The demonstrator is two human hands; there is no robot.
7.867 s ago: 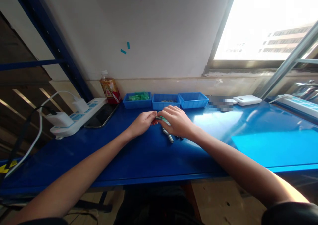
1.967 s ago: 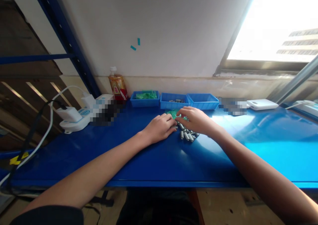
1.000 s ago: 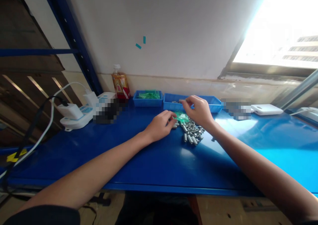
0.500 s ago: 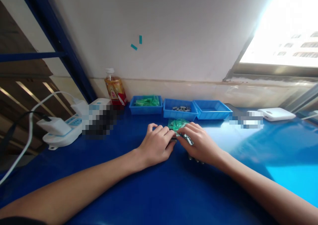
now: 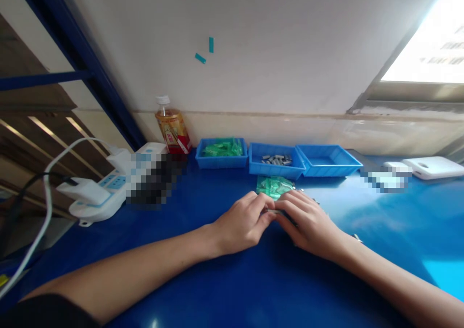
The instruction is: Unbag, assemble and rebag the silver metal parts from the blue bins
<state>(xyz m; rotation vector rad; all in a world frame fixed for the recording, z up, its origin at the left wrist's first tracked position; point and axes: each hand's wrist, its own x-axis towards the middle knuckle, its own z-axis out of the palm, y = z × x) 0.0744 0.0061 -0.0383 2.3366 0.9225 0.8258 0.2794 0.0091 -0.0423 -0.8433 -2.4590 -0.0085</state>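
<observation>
A pale wall (image 5: 282, 57) backs the blue tabletop (image 5: 203, 289) and three bins (image 5: 333, 170); the left bin (image 5: 221, 162) holds green bags (image 5: 223, 148), the middle bin (image 5: 273, 170) metal parts (image 5: 277, 160); the right hand (image 5: 311, 224) curls inward, its grip hidden; the left hand (image 5: 246, 221) pinches a small metal piece (image 5: 271, 211), long axis sideways, between both hands

**User:** Identify the site type.

**Manual:** Workshop or small-parts bench area. The exact trade cannot be determined.

**User:** State the indicators.

**Manual:** A blue worktop (image 5: 217, 289) is set along a plain wall (image 5: 275, 52) with a glossy, pale lower band (image 5: 261, 127). Three open blue bins (image 5: 222, 162) are lined up near the wall: one contains short metal pieces (image 5: 278, 161), another green plastic material (image 5: 223, 148).

**User:** Structure and services?

**Manual:** A blue frame post (image 5: 68, 52) slants at left, above a power strip (image 5: 97, 209) fitted with white adapters (image 5: 83, 191). A window (image 5: 431, 48) admits daylight at right.
</observation>
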